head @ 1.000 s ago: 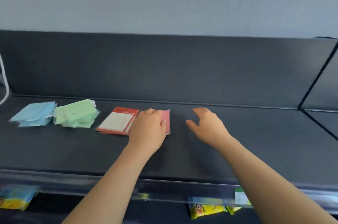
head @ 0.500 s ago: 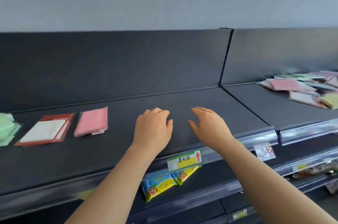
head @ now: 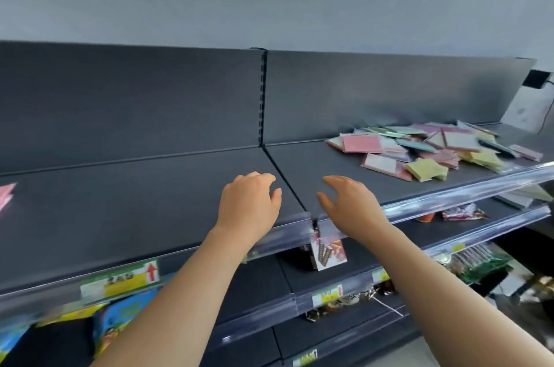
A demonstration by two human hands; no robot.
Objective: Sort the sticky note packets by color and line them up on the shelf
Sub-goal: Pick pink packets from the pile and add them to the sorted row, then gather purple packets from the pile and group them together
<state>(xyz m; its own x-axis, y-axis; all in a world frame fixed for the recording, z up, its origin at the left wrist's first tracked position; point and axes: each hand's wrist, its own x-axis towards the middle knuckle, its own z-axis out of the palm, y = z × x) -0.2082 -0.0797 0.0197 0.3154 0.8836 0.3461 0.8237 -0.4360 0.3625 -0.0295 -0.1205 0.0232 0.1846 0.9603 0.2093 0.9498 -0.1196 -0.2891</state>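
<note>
A mixed heap of sticky note packets (head: 431, 147) in pink, yellow, green and white lies on the right section of the dark shelf (head: 144, 204). One yellow packet (head: 425, 169) sits at the heap's front. A pink packet (head: 6, 194) shows at the far left edge. My left hand (head: 248, 204) hovers over the shelf's front edge near the seam, fingers loosely curled, holding nothing. My right hand (head: 349, 201) hovers just right of the seam, fingers relaxed and spread, also empty. Both hands are well left of the heap.
Clear price rails (head: 449, 201) edge each shelf. Lower shelves hold snack packs (head: 120, 321) and wrapped goods (head: 476, 261). A hanging card (head: 326, 251) dangles under the seam. A white box (head: 530, 108) with a cable stands at the far right.
The view has swung right: the sorted blue, green and red piles left the frame, and the mixed heap came nearer. My left hand let go of the pink packet; both hands moved right, empty.
</note>
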